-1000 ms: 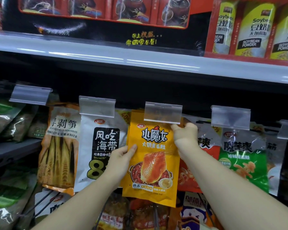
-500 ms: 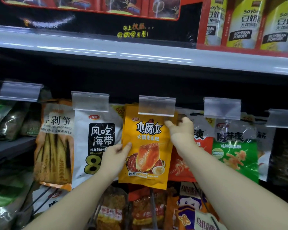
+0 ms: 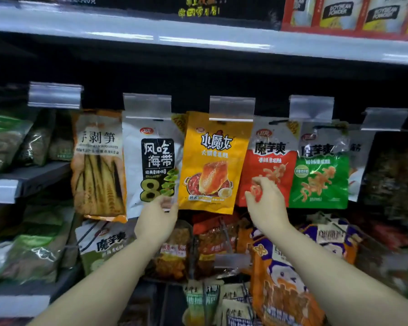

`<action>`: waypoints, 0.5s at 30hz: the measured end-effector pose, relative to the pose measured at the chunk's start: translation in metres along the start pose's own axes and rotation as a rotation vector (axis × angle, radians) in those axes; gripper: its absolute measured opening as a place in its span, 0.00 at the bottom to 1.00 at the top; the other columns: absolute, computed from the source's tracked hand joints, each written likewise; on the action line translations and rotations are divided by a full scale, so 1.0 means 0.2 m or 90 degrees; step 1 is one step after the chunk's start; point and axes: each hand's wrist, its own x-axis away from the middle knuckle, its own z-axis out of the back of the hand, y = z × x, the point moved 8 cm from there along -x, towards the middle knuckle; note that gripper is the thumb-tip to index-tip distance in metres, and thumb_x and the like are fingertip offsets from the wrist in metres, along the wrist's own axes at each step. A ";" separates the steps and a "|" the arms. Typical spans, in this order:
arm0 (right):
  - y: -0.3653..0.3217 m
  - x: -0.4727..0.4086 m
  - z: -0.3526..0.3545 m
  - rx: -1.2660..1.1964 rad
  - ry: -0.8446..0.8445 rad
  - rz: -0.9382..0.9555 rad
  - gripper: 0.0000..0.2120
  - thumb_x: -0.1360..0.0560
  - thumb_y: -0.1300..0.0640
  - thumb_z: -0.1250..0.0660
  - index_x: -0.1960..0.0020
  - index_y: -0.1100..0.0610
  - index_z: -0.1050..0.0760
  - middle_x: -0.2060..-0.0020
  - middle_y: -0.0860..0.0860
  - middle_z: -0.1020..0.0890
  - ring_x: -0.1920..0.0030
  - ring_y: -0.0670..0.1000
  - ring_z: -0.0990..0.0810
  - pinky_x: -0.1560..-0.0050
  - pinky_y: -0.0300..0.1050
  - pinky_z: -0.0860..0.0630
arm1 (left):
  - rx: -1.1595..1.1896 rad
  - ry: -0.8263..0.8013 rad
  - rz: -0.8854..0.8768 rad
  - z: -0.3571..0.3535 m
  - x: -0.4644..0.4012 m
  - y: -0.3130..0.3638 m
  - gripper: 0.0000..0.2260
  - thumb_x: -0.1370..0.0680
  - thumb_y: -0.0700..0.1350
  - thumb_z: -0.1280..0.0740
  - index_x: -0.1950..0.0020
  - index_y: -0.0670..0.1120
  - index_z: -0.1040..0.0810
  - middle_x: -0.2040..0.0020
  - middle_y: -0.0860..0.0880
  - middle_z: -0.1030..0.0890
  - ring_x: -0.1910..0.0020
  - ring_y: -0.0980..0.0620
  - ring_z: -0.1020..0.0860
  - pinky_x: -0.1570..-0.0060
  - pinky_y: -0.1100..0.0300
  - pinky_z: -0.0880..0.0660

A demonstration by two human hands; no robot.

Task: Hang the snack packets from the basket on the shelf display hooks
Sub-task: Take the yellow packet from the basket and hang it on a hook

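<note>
the yellow snack packet [image 3: 213,161] hung from the middle hook, its top tucked behind a clear plastic price tag holder [image 3: 231,108], and it tilted a little to the left at the bottom. the left hand [image 3: 157,222] sat just below and left of its lower corner, fingers reaching up to that corner and the foot of the white seaweed packet [image 3: 151,161] beside it; the blur there hid whether the fingers pinched an edge or only touched it. the right hand [image 3: 266,203] hovered in front of the lower part of the red packet [image 3: 272,165], just right of the yellow one, with fingers loosely curled and nothing held in them.

along the same row of hooks, a bamboo shoot packet [image 3: 98,165] hung at the left, then the white one, the yellow, the red, and a green packet [image 3: 320,175] at the right, each overlapping or touching its neighbour. the row below held more hanging packs: a white and green one [image 3: 106,245] at the left, brownish-red packs [image 3: 212,243] in the middle, and an orange and purple bag [image 3: 280,285] near the right forearm. the upper shelf edge [image 3: 198,36] carried yellow soybean powder packs in a red tray [image 3: 339,29]. dark green bags [image 3: 14,140] lay on a small shelf at the far left.
</note>
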 end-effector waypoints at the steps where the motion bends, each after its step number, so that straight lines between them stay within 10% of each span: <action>1: 0.02 0.06 -0.01 0.009 -0.012 -0.006 0.17 0.22 0.58 0.36 0.34 0.58 0.30 0.36 0.54 0.26 0.34 0.55 0.30 0.35 0.46 0.34 | -0.017 0.006 -0.016 0.01 0.04 -0.01 0.15 0.21 0.53 0.36 0.38 0.48 0.24 0.51 0.52 0.18 0.56 0.50 0.21 0.56 0.55 0.23; 11: 0.17 0.71 -0.21 0.336 -0.209 0.122 0.21 0.21 0.52 0.40 0.30 0.55 0.34 0.34 0.53 0.28 0.33 0.57 0.33 0.37 0.52 0.33 | -0.451 -0.034 -0.428 -0.15 0.66 -0.11 0.12 0.26 0.51 0.32 0.46 0.47 0.18 0.48 0.49 0.17 0.45 0.45 0.20 0.47 0.50 0.25; 15: 0.26 0.93 -0.29 0.354 -0.278 0.161 0.20 0.22 0.54 0.39 0.31 0.56 0.33 0.34 0.53 0.28 0.33 0.58 0.32 0.38 0.54 0.32 | -0.476 -0.116 -0.336 -0.21 0.84 -0.28 0.14 0.24 0.52 0.33 0.41 0.48 0.20 0.47 0.49 0.17 0.45 0.45 0.21 0.52 0.51 0.24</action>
